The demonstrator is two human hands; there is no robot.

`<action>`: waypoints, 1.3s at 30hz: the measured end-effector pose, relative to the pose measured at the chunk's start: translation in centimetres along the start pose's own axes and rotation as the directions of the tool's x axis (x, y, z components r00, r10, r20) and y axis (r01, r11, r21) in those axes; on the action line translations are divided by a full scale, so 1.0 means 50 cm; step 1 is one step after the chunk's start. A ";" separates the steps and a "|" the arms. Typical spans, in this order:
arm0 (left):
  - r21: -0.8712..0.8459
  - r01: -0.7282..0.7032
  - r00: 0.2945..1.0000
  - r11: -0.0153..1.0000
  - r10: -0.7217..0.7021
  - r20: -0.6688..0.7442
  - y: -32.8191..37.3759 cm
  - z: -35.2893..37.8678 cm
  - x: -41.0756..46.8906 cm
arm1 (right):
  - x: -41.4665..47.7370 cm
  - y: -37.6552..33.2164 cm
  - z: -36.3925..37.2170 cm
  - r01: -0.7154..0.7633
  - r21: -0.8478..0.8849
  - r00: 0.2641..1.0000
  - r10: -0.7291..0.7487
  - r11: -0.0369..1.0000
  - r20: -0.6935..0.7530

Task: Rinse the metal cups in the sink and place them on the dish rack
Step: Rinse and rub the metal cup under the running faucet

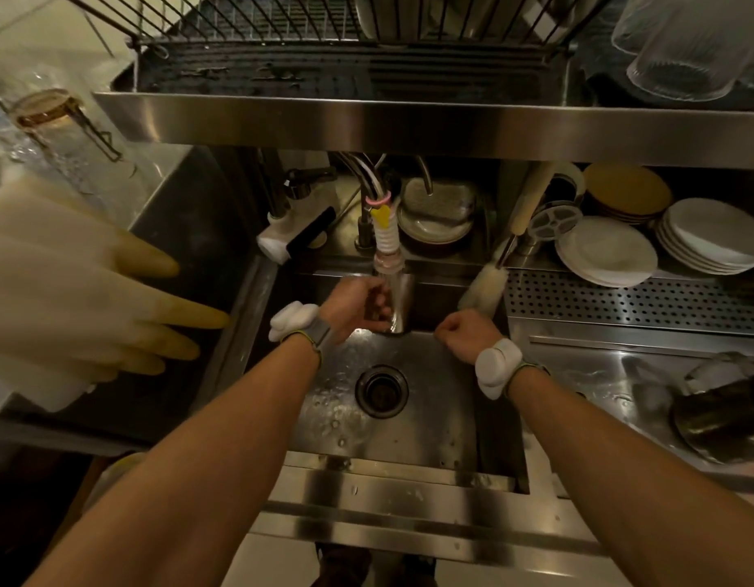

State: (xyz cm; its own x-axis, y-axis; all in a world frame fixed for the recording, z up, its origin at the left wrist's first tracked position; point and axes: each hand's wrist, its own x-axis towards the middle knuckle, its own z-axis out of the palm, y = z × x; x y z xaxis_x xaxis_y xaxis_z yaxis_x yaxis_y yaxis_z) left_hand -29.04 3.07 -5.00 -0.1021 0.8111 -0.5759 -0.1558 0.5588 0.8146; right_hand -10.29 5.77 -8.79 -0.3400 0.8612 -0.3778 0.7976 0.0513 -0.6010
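cup: the left hand [358,302] is holding a metal cup [398,305] under the faucet nozzle [387,247], over the far end of the sink [409,421]
left grip: fingers are wrapping around the cup's side wall, closed on it
right grip: the right hand [466,332] is curling into a loose fist, holding nothing, just beside the cup
handling: looks thin steel, so likely light, stiff, not fragile; wet wall is probably slick
hold: I'd be gripping mid-wall, full wrap, not pinching the rim
rack: dish rack [324,48] is sitting overhead, above the shelf edge
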 end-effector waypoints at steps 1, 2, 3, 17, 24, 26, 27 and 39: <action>0.068 0.011 0.998 0.998 -0.007 -0.062 0.001 -0.004 0.006 | 0.001 -0.002 -0.003 0.004 0.002 1.000 -0.004 1.000 0.001; 0.178 0.007 0.993 0.984 0.014 -0.120 0.001 -0.007 0.009 | 0.002 -0.002 -0.006 0.007 0.000 1.000 -0.007 1.000 -0.005; 0.291 -0.004 0.987 0.957 0.051 -0.155 -0.001 -0.011 0.014 | 0.002 -0.002 -0.008 0.006 -0.005 1.000 -0.006 1.000 -0.011; 0.480 -0.061 0.978 0.875 0.148 -0.146 -0.014 -0.060 0.003 | 0.003 -0.011 -0.003 0.000 -0.046 1.000 -0.001 0.999 -0.006; 0.502 -0.030 0.975 0.864 0.135 -0.174 -0.009 -0.039 0.004 | 0.002 -0.013 0.005 0.002 -0.040 1.000 -0.002 0.999 -0.009; 0.554 -0.036 0.981 0.832 0.136 -0.141 -0.019 -0.043 0.002 | 0.002 -0.014 0.012 -0.006 -0.030 1.000 0.006 1.000 -0.004; 0.559 -0.035 0.980 0.828 0.139 -0.144 -0.024 -0.049 0.001 | 0.001 -0.014 0.016 -0.009 -0.024 1.000 0.009 1.000 0.001; 0.722 -0.168 0.963 0.671 0.268 -0.025 -0.034 -0.047 0.000 | -0.012 0.006 0.015 -0.016 -0.019 1.000 0.016 1.000 -0.007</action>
State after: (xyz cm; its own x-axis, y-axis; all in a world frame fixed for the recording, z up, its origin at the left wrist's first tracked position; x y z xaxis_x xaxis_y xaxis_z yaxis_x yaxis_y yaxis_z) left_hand -31.08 1.70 -6.53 -0.1644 0.9265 -0.3385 0.6224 0.3637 0.6931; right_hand -10.22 4.87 -9.29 -0.3240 0.8654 -0.3822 0.8121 0.0471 -0.5816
